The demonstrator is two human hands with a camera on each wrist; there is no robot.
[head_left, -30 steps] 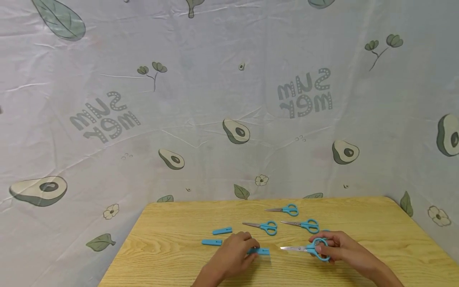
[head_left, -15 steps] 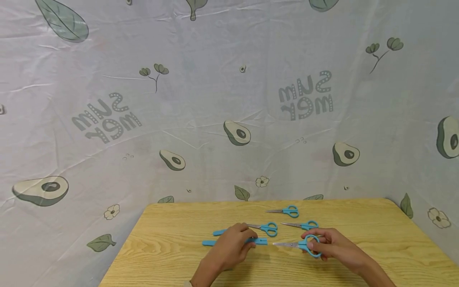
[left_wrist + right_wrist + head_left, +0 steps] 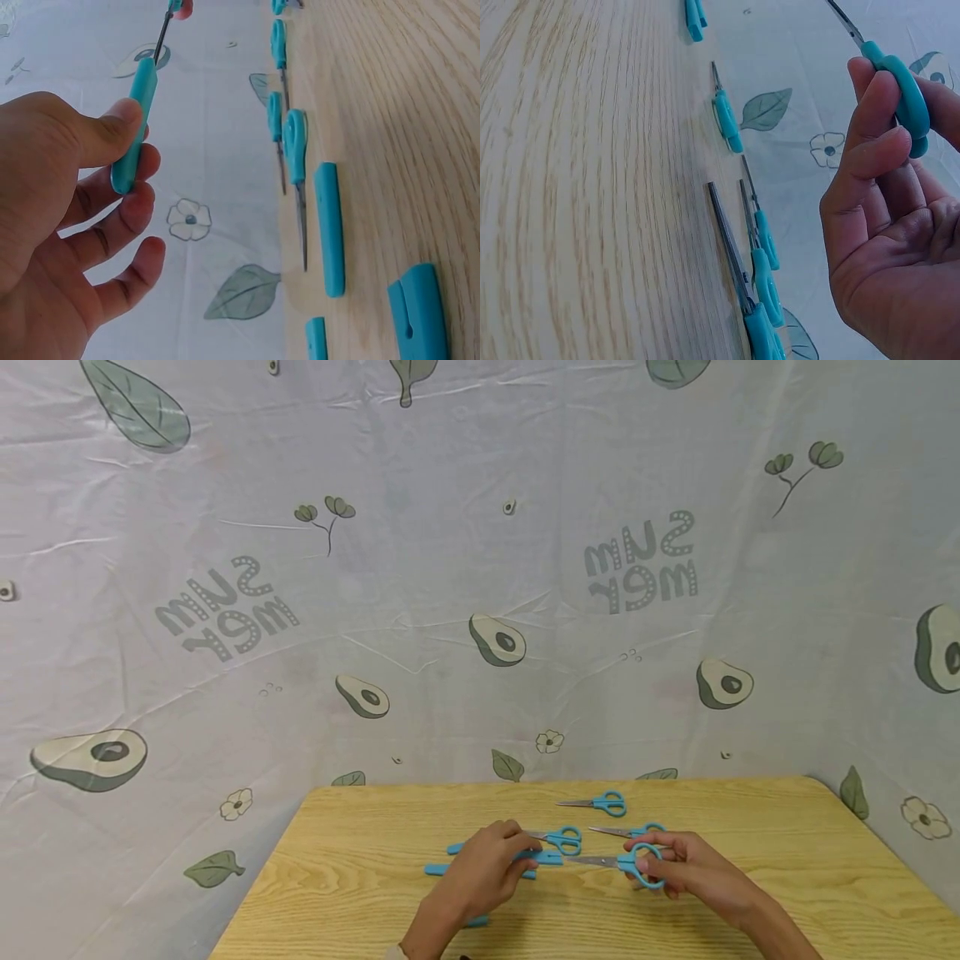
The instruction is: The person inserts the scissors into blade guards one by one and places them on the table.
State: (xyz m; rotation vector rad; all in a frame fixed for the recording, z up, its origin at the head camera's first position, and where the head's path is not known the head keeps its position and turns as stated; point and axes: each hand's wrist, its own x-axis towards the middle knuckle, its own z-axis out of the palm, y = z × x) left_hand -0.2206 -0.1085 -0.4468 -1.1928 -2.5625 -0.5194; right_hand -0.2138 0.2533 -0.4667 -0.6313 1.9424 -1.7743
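Observation:
In the head view my left hand (image 3: pixel 483 870) pinches a blue blade cover (image 3: pixel 549 857) between thumb and fingers, its slotted end facing right. My right hand (image 3: pixel 693 870) grips a pair of blue-handled scissors (image 3: pixel 626 862) by the finger loops, blades closed and pointing left. The blade tips are right at the mouth of the cover. From the left wrist, the cover (image 3: pixel 136 124) shows raised above the table, with the thumb on one side and the lower fingers spread. The right wrist view has the held scissors' handle (image 3: pixel 909 109) among the curled fingers.
Several more blue scissors lie on the wooden table (image 3: pixel 337 827), such as one pair at the back (image 3: pixel 611 803) and one behind the left hand (image 3: pixel 564 840). Other blue covers rest around the left hand, including one at the left (image 3: pixel 437 869) and one nearer (image 3: pixel 477 922).
My left hand has raised its cover and moved it slightly away from me. My right hand has brought the scissors leftward and up, closing the gap between blade tips and cover.

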